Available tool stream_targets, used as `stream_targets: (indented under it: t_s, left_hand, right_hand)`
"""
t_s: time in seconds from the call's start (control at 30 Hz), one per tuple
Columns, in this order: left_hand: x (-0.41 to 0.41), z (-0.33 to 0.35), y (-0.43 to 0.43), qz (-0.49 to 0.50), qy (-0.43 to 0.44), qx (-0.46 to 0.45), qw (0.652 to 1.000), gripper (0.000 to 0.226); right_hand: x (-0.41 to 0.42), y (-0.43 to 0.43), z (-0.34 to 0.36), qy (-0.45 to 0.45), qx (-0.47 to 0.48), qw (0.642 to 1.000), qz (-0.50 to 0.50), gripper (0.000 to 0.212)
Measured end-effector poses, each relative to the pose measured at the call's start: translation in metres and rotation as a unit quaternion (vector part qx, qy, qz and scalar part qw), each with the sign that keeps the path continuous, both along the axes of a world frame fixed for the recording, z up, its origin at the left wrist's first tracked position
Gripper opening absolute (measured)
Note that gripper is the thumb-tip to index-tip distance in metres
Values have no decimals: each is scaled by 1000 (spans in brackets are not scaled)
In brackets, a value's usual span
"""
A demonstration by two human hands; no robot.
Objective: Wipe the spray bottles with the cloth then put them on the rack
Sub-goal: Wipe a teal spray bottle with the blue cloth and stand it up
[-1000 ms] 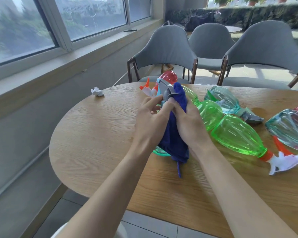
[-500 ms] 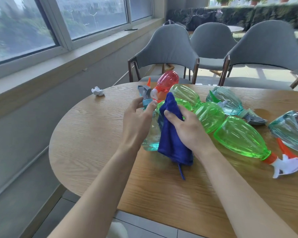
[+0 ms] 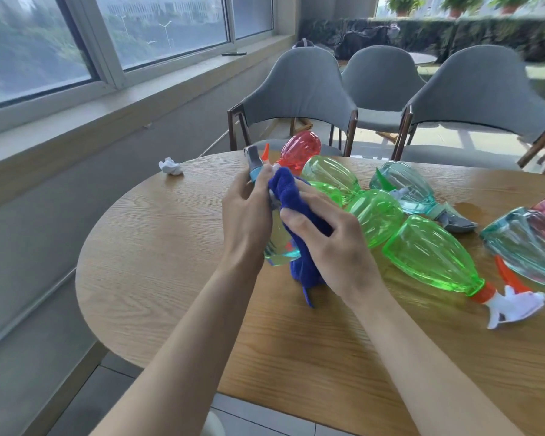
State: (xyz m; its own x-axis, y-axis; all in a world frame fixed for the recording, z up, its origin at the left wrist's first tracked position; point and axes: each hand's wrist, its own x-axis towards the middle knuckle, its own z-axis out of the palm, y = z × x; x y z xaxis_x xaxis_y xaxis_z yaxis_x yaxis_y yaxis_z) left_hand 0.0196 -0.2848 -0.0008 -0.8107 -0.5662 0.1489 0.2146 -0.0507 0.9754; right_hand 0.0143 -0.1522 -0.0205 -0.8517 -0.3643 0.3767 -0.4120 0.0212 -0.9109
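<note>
Head camera view: a person's left hand (image 3: pixel 249 215) holds a clear teal spray bottle (image 3: pixel 277 248) by its neck and shoulder. The grip is closed around it, and the grey spray head (image 3: pixel 253 157) pokes out above the fingers. The right hand (image 3: pixel 334 250) has its grip bunched on a blue cloth (image 3: pixel 288 193), thumb on top, pressing the fabric against the bottle's right side. The cloth drapes from near the neck to past the base, with a loose tail hanging toward the wooden tabletop (image 3: pixel 170 262). The bottle stands roughly upright, its top leaning away from the camera, over the left half of the tabletop; whether its base touches the wood cannot be told.

Just right of the hands, several green bottles (image 3: pixel 378 215) lie on their sides in a touching row. The nearest ends in an orange collar and a white spray head (image 3: pixel 513 305). A red bottle (image 3: pixel 301 146) lies behind the held one at the far edge. A teal bottle (image 3: pixel 403 187) with a grey head lies beyond the green row, and two more bottles, teal and red, reach in from the right edge. A crumpled white paper (image 3: pixel 170 166) sits at the far left rim, well apart. Grey chairs (image 3: pixel 299 89) stand behind the tabletop.
</note>
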Motion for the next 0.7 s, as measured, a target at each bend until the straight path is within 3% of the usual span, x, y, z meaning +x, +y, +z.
stream_targets:
  t_s: [0.07, 0.2, 0.27, 0.4, 0.6, 0.7]
  left_hand:
    - [2, 3, 4, -19, 11, -15, 1000, 20]
    - [7, 3, 19, -66, 48, -86, 993, 18]
    - [6, 0, 20, -65, 45, -93, 993, 19]
    - [2, -2, 12, -15, 20, -68, 997, 19]
    - [8, 2, 23, -48, 59, -93, 993, 15]
    - [5, -4, 24, -38, 51, -106, 992, 13]
  right_hand:
    - [-1, 2, 3, 0, 18, 1000, -4, 35]
    - [-8, 9, 8, -99, -13, 995, 17, 35]
    - [-6, 9, 6, -85, -12, 996, 25, 39]
    - [-2, 2, 0, 30, 48, 998, -8, 42]
    - [-10, 7, 12, -61, -33, 997, -38, 28]
    - [-7, 5, 8, -54, -37, 997, -46, 23]
